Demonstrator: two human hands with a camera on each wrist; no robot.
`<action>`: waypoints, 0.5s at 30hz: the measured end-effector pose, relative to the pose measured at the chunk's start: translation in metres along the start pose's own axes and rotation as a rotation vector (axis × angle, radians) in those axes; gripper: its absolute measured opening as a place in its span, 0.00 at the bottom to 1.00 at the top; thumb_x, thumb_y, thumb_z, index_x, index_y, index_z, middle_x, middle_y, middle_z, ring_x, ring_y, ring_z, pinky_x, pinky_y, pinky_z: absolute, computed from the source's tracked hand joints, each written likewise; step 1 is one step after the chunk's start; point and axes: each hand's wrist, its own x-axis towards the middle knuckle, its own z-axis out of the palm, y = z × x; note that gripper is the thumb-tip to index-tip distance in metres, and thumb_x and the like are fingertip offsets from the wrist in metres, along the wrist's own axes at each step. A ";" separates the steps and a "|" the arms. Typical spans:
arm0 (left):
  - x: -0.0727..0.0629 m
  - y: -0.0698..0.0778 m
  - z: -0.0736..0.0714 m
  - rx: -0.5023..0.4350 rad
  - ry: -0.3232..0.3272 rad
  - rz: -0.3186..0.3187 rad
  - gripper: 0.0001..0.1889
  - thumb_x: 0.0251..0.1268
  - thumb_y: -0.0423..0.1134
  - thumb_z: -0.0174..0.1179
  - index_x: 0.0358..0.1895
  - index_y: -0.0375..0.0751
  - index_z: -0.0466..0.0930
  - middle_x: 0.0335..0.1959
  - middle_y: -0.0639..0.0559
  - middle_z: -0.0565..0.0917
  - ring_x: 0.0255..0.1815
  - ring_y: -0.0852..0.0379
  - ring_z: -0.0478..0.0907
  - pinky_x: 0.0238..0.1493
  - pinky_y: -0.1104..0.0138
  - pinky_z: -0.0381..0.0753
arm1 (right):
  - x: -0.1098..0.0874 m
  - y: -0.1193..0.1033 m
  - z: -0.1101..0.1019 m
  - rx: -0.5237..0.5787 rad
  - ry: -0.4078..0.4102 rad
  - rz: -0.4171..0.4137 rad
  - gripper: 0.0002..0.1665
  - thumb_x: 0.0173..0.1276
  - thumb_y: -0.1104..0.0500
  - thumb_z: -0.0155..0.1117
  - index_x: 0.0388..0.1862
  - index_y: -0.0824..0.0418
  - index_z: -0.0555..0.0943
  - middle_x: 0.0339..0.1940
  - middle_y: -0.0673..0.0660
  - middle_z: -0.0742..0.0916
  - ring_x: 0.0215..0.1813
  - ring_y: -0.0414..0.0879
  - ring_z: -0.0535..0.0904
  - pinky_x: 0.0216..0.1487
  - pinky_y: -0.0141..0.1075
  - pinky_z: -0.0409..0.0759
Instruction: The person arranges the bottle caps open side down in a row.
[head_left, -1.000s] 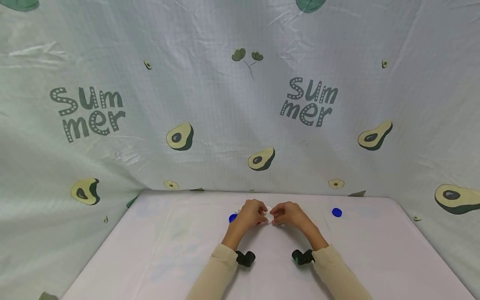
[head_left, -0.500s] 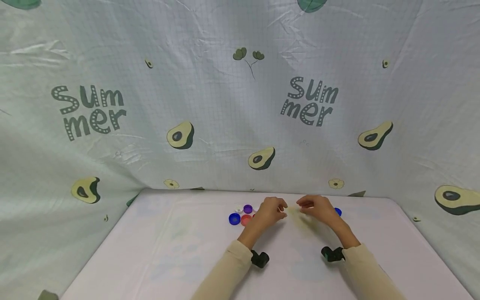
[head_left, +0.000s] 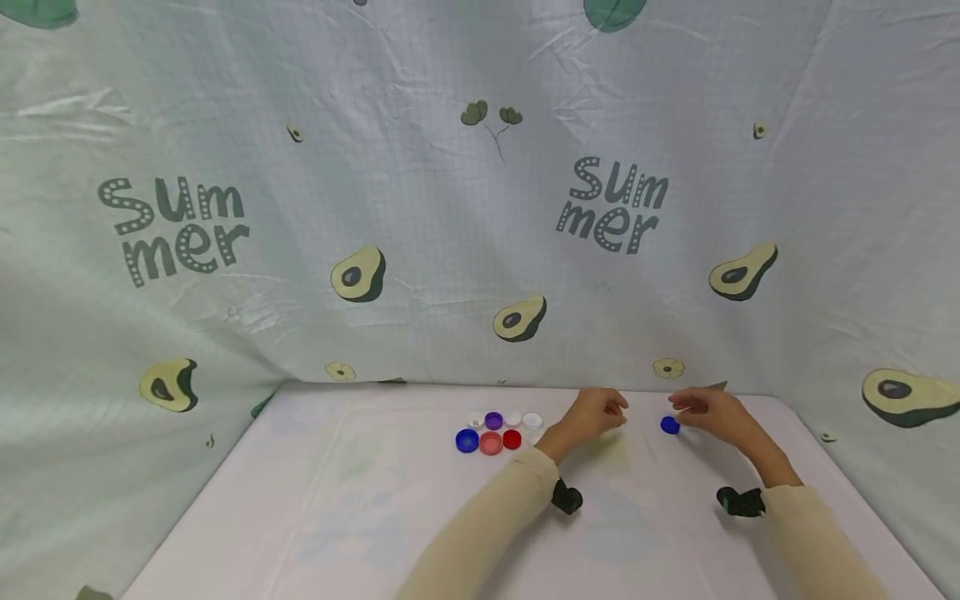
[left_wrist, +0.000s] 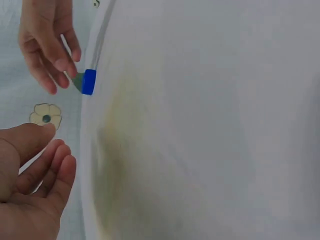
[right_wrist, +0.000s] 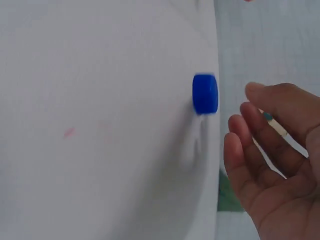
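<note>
A blue bottle cap [head_left: 670, 426] sits by itself on the right part of the table. My right hand [head_left: 712, 410] hovers just behind and to the right of it, fingers loosely bent and apart from the thumb. In the right wrist view the fingertips [right_wrist: 234, 145] are near the blue cap [right_wrist: 205, 94] with nothing between them. My left hand [head_left: 595, 414] is over the table to the left of that cap, its fingers bent and holding nothing. The left wrist view shows a gap between its thumb and fingers [left_wrist: 64, 172].
Left of my hands lies a cluster of caps: a blue cap [head_left: 467, 440], a light red cap [head_left: 491, 443], a red cap [head_left: 512, 439], a purple cap [head_left: 493, 421] and several white ones [head_left: 532, 421]. A printed curtain [head_left: 420, 333] hangs behind the white table [head_left: 360, 517].
Both hands have left the cap cluster and moved right, the right hand reaching the lone blue cap. The cluster, earlier partly covered by the hands, is now mostly visible.
</note>
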 end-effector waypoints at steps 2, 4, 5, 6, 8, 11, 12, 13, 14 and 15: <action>0.009 0.004 0.008 -0.053 0.014 -0.015 0.13 0.66 0.30 0.67 0.52 0.33 0.84 0.37 0.52 0.85 0.35 0.66 0.76 0.36 0.78 0.77 | -0.002 0.010 -0.003 0.017 -0.020 0.059 0.23 0.71 0.62 0.67 0.61 0.71 0.78 0.54 0.68 0.85 0.55 0.64 0.81 0.54 0.53 0.83; 0.017 0.007 0.019 -0.085 0.031 -0.033 0.13 0.65 0.30 0.68 0.52 0.33 0.84 0.36 0.52 0.85 0.34 0.66 0.77 0.36 0.78 0.77 | -0.002 0.018 -0.004 0.038 -0.036 0.098 0.23 0.71 0.63 0.67 0.62 0.72 0.78 0.54 0.69 0.85 0.55 0.64 0.82 0.54 0.52 0.84; 0.021 0.008 0.024 -0.092 0.037 -0.039 0.14 0.64 0.30 0.69 0.52 0.33 0.84 0.36 0.52 0.85 0.34 0.66 0.77 0.36 0.78 0.77 | -0.002 0.021 -0.003 0.048 -0.042 0.110 0.24 0.70 0.64 0.67 0.62 0.72 0.77 0.54 0.70 0.85 0.55 0.63 0.82 0.54 0.52 0.84; 0.024 0.009 0.030 -0.094 0.041 -0.039 0.14 0.63 0.29 0.70 0.51 0.33 0.84 0.35 0.52 0.85 0.34 0.66 0.77 0.37 0.78 0.77 | -0.002 0.023 -0.002 0.056 -0.045 0.119 0.24 0.70 0.64 0.68 0.62 0.73 0.77 0.54 0.69 0.85 0.54 0.63 0.82 0.54 0.52 0.84; 0.030 0.010 0.041 -0.086 0.036 -0.029 0.14 0.61 0.29 0.71 0.50 0.33 0.85 0.35 0.52 0.86 0.33 0.67 0.78 0.37 0.79 0.77 | -0.002 0.026 0.000 0.075 -0.051 0.125 0.24 0.69 0.64 0.69 0.61 0.73 0.78 0.52 0.69 0.86 0.52 0.60 0.84 0.54 0.51 0.84; 0.038 0.014 0.056 -0.077 0.019 -0.020 0.14 0.60 0.30 0.73 0.49 0.34 0.86 0.34 0.53 0.87 0.32 0.68 0.78 0.37 0.81 0.76 | -0.001 0.027 0.003 0.100 -0.064 0.104 0.24 0.68 0.66 0.69 0.60 0.75 0.78 0.48 0.66 0.88 0.48 0.56 0.85 0.52 0.49 0.85; 0.041 0.015 0.060 -0.075 0.018 -0.022 0.14 0.60 0.30 0.73 0.49 0.34 0.86 0.34 0.53 0.87 0.32 0.68 0.78 0.37 0.81 0.76 | 0.000 0.027 0.003 0.099 -0.066 0.094 0.23 0.67 0.66 0.70 0.59 0.75 0.79 0.46 0.65 0.88 0.47 0.54 0.85 0.51 0.48 0.85; 0.043 0.017 0.063 -0.076 0.025 -0.027 0.14 0.59 0.30 0.73 0.48 0.34 0.86 0.34 0.53 0.87 0.32 0.68 0.78 0.37 0.81 0.76 | 0.001 0.026 0.003 0.104 -0.066 0.091 0.22 0.67 0.67 0.70 0.58 0.75 0.80 0.44 0.64 0.88 0.45 0.53 0.84 0.50 0.47 0.85; 0.044 0.019 0.065 -0.077 0.037 -0.037 0.13 0.59 0.29 0.73 0.48 0.34 0.87 0.33 0.53 0.87 0.31 0.68 0.78 0.37 0.80 0.76 | 0.002 0.025 0.004 0.107 -0.064 0.089 0.21 0.66 0.68 0.70 0.57 0.75 0.80 0.43 0.62 0.89 0.44 0.51 0.84 0.49 0.45 0.85; 0.045 0.021 0.067 -0.081 0.052 -0.051 0.13 0.59 0.29 0.73 0.47 0.34 0.87 0.32 0.53 0.87 0.31 0.68 0.77 0.36 0.80 0.77 | 0.002 0.024 0.004 0.109 -0.060 0.089 0.20 0.66 0.69 0.70 0.56 0.74 0.81 0.42 0.61 0.89 0.43 0.50 0.83 0.48 0.44 0.85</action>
